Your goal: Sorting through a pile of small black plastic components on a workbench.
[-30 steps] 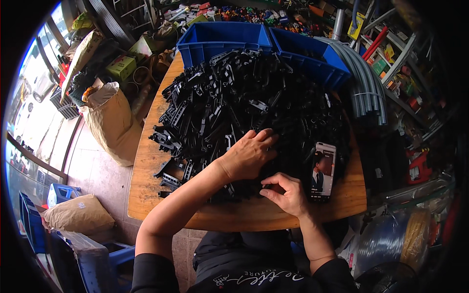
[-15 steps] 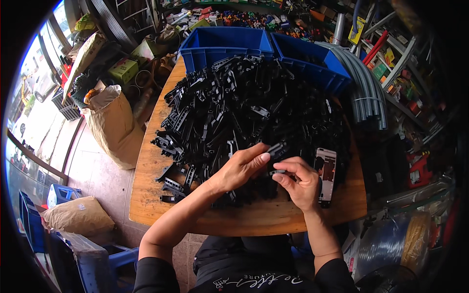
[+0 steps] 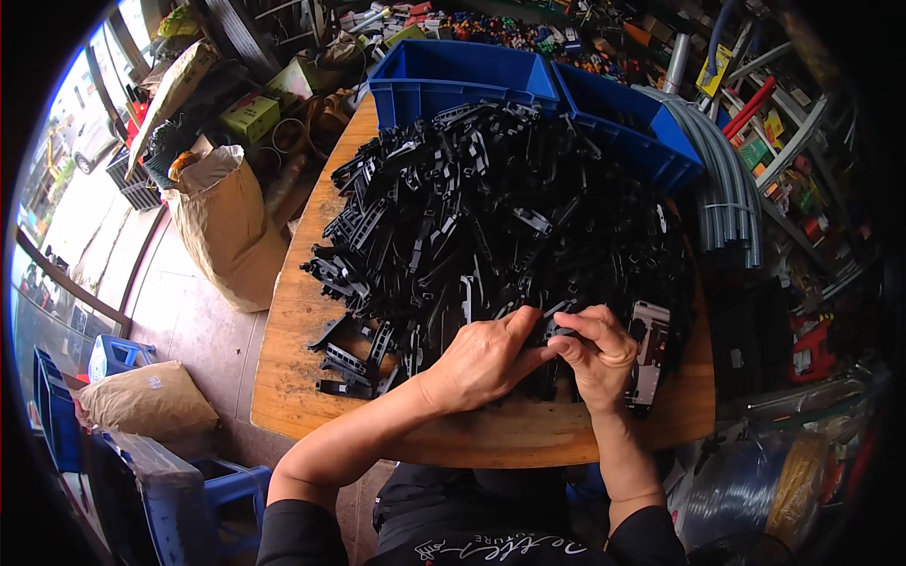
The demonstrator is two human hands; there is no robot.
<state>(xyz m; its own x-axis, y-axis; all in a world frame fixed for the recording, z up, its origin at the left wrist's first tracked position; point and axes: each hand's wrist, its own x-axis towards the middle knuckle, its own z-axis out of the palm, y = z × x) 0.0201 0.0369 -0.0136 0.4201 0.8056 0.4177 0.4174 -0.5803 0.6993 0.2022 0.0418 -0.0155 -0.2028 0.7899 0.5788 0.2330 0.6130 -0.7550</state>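
Note:
Close together over the near side of the heap, my left hand and my right hand meet at a slim black plastic part. My left thumb and fingers are closed on it. At its right end my right thumb and forefinger pinch a small piece, mostly hidden by the fingertips. Beneath and beyond both hands spreads a big heap of similar black plastic parts, some with slotted sides. Just right of my right hand lies a phone with a lit screen.
The heap covers most of a wooden table. Two blue bins, a left one and a right one, stand at its far edge. Grey pipes hang at the right. A paper sack and a blue stool are on the left.
My hands were apart; now they have come together, the right hand's pinched piece against the black part in my left. The view has shifted slightly, too.

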